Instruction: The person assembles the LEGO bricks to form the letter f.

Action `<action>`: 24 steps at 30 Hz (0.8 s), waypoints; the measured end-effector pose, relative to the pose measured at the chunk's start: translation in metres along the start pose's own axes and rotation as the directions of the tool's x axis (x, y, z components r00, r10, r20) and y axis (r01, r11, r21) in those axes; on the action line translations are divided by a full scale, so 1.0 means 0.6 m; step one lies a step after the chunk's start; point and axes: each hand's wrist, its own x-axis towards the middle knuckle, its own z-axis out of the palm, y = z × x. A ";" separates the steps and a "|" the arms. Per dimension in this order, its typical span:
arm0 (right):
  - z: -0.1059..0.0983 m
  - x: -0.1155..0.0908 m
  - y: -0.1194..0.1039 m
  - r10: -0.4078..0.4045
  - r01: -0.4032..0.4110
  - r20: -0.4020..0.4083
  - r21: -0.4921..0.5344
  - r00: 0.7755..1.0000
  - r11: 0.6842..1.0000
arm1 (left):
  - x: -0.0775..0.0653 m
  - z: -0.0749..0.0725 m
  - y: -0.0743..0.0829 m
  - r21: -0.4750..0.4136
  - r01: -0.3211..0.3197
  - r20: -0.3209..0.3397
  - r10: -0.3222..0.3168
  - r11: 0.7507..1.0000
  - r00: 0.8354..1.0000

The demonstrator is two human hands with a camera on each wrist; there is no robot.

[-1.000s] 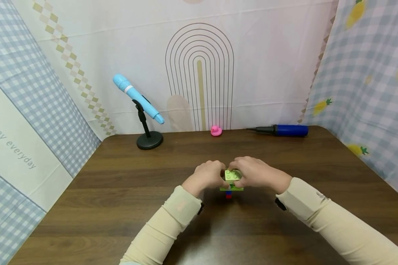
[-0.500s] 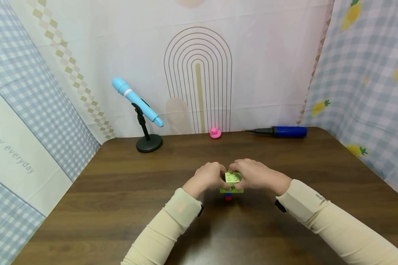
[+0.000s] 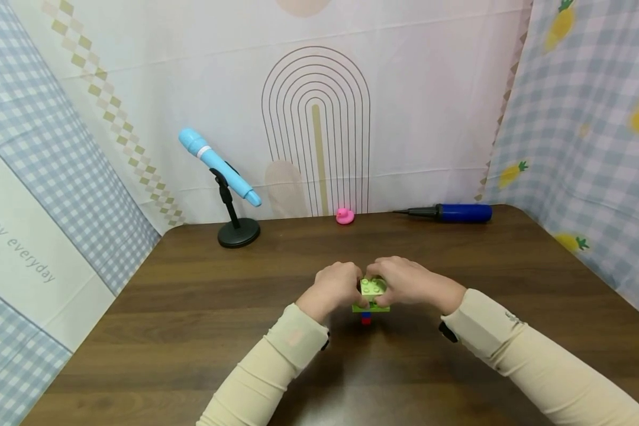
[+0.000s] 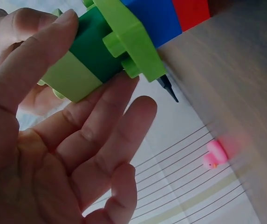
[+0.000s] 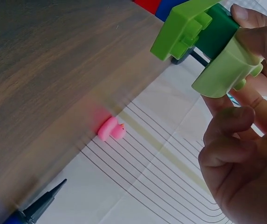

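Note:
A stack of toy building bricks stands upright on the table between my two hands. From the bottom it has a red brick (image 4: 192, 13), a blue brick (image 4: 154, 19), a wide lime green brick (image 5: 180, 28), a dark green brick (image 5: 217, 36) and a pale green brick (image 3: 372, 288) with a curved side on top. My left hand (image 3: 335, 291) pinches the upper bricks from the left, thumb at the near side and fingers at the far side. From the right, my right hand (image 3: 412, 285) pinches the pale green brick. The fingers partly cover the dark green brick.
Along the back of the brown wooden table (image 3: 191, 331) are a light blue microphone (image 3: 219, 167) on a black stand (image 3: 238, 232), a pink toy duck (image 3: 345, 216) and a blue hand pump (image 3: 464, 213). A patterned cloth (image 3: 426, 106) hangs behind them.
The head view has tilted slightly, so the scene sits a little lower in it. Both hands keep their grip on the brick stack, which shows no other visible change.

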 end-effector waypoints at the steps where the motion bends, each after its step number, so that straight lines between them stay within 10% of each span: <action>1: 0.000 0.001 0.000 -0.001 0.001 0.002 0.002 1.000 1.000 | -0.001 -0.001 0.001 0.009 0.004 -0.003 -0.004 1.000 1.000; 24: 0.001 -0.002 0.007 -0.028 0.028 -0.026 -0.012 0.999 1.000 | 0.003 -0.003 0.005 0.036 0.024 -0.009 -0.023 0.999 1.000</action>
